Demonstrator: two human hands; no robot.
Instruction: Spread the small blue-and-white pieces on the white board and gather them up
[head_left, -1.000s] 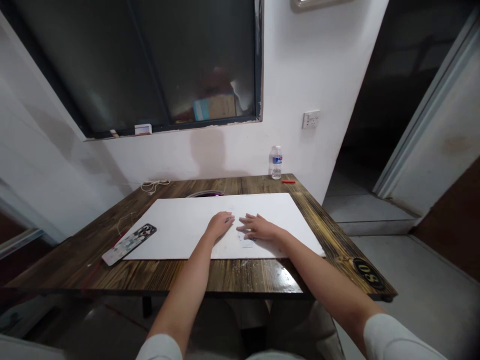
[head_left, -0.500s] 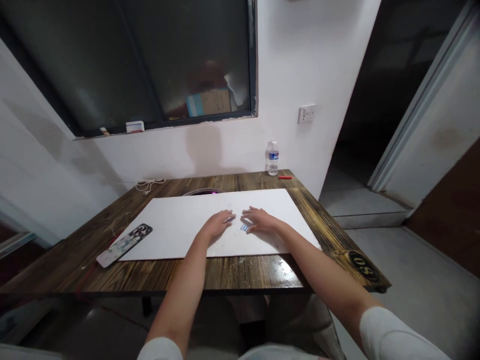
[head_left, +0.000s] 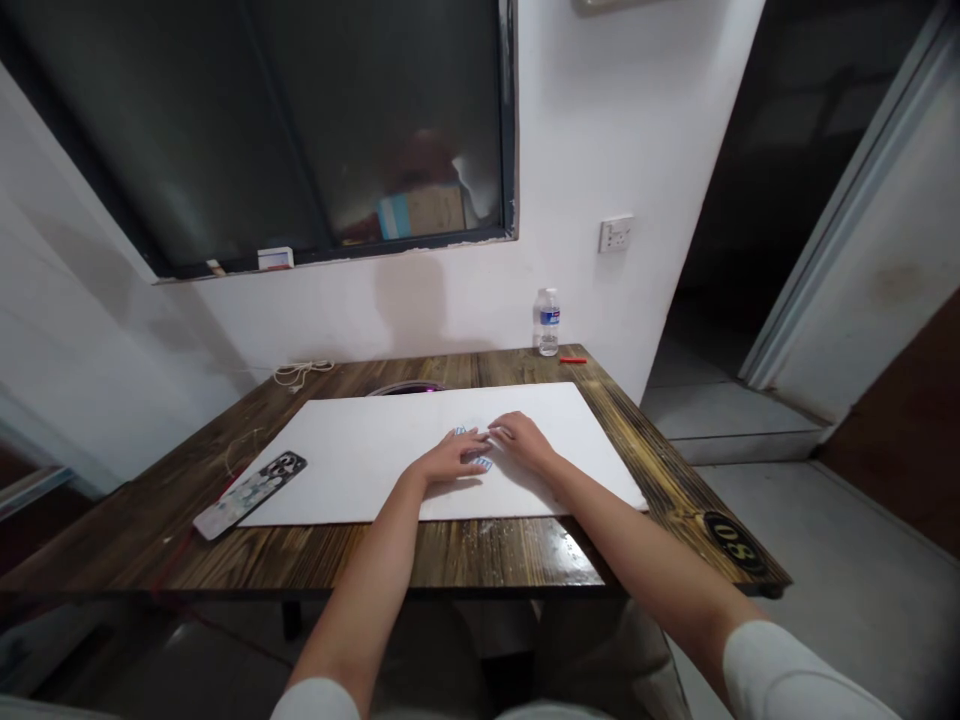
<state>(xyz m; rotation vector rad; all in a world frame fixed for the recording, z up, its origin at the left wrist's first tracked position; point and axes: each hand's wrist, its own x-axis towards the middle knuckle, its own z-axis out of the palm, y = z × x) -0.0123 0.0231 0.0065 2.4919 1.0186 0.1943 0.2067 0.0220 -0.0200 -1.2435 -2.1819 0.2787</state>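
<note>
Both of my hands rest on a large white sheet [head_left: 360, 450] that lies on a dark wooden table [head_left: 525, 550]. My left hand [head_left: 450, 460] lies flat with fingers stretched out, its fingertips on a small blue-and-white item [head_left: 472, 447] that looks like cards or a small packet. My right hand [head_left: 523, 441] meets it from the right, fingers curled down onto the same small item. The item is mostly hidden under the fingers and too small to name.
A phone in a patterned case [head_left: 250, 492] lies at the sheet's left corner. A water bottle [head_left: 548, 322] and a red pen [head_left: 573, 360] stand at the table's far right. A white cable [head_left: 301, 372] lies far left. A doorway opens to the right.
My hands have come together toward the middle of the sheet, closing over the small blue-and-white item that earlier lay between them. The camera shifted slightly.
</note>
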